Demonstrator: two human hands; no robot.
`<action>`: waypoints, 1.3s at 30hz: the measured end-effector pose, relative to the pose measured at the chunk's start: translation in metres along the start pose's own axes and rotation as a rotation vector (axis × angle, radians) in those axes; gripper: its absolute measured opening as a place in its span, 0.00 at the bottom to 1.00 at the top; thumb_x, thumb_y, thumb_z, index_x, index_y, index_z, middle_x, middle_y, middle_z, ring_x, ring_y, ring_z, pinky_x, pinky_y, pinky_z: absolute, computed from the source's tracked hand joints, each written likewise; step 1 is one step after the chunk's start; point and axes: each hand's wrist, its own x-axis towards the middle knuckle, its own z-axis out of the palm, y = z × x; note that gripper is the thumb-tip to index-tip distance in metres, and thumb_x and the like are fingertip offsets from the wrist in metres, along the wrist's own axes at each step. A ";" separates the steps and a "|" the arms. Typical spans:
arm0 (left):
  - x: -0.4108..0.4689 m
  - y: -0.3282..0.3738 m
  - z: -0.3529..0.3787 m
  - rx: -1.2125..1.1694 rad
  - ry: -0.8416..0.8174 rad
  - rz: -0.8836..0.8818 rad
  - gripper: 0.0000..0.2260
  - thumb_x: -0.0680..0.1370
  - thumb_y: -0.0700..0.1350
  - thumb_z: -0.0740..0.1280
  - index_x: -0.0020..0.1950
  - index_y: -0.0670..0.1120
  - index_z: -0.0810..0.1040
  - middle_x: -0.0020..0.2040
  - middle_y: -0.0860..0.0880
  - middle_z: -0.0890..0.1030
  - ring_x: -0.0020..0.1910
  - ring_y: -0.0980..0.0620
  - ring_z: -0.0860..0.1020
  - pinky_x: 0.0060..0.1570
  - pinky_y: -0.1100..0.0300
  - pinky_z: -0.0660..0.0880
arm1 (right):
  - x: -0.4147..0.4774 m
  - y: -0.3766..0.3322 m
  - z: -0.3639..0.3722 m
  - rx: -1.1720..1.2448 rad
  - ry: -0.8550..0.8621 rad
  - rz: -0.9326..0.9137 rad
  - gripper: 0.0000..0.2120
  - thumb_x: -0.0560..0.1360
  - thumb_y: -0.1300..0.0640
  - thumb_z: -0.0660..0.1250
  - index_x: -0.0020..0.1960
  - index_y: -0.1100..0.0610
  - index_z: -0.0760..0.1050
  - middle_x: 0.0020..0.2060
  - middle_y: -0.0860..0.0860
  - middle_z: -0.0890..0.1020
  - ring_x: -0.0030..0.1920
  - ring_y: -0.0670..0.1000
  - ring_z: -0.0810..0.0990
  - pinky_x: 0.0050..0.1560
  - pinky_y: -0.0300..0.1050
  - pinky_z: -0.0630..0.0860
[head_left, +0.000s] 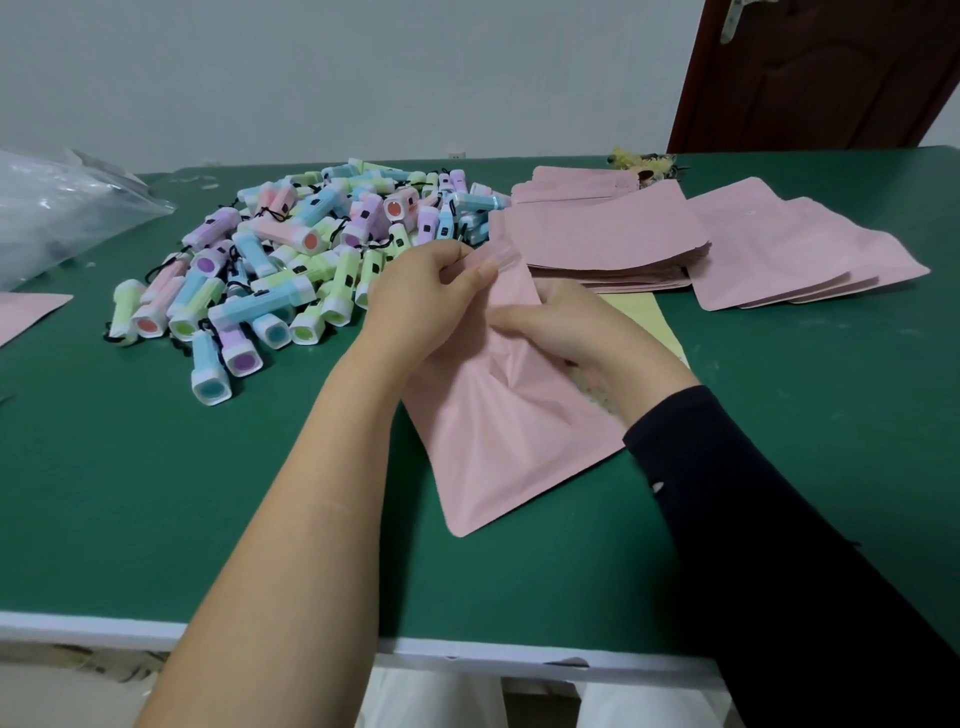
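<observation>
Green table (156, 493), white-edged at the front, fills the view. Over its middle a pink pouch (498, 441) is held by both hands: the left hand (415, 306) pinches its top edge, the right hand (582, 332) grips its crumpled side. Farther back lie a heap of pastel torches (270, 270) and pink stacks (613, 239); behind stand a pale wall (363, 78) and a brown door (831, 78).

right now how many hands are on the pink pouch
2. The left hand pinches the pink pouch at its top edge; the right hand grips its crumpled middle, just to the right.
</observation>
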 end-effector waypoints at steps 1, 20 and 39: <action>0.000 0.000 0.001 0.015 -0.015 0.007 0.13 0.80 0.50 0.67 0.36 0.52 0.73 0.32 0.55 0.71 0.34 0.55 0.69 0.40 0.57 0.64 | 0.001 0.001 -0.002 0.095 0.046 -0.038 0.08 0.74 0.55 0.71 0.49 0.59 0.82 0.40 0.51 0.84 0.40 0.50 0.81 0.40 0.41 0.77; 0.005 -0.011 -0.004 0.184 -0.006 -0.025 0.17 0.79 0.56 0.66 0.36 0.49 0.67 0.33 0.53 0.71 0.37 0.48 0.70 0.40 0.53 0.66 | 0.010 0.001 -0.011 0.209 0.430 -0.217 0.06 0.76 0.59 0.69 0.40 0.55 0.78 0.36 0.47 0.78 0.39 0.46 0.75 0.45 0.38 0.73; 0.001 -0.009 -0.005 -0.653 0.033 -0.195 0.04 0.77 0.44 0.72 0.43 0.48 0.84 0.39 0.52 0.86 0.36 0.57 0.84 0.36 0.66 0.78 | -0.003 -0.007 -0.019 0.417 0.326 -0.133 0.17 0.76 0.57 0.71 0.50 0.73 0.77 0.51 0.66 0.82 0.50 0.67 0.81 0.54 0.62 0.79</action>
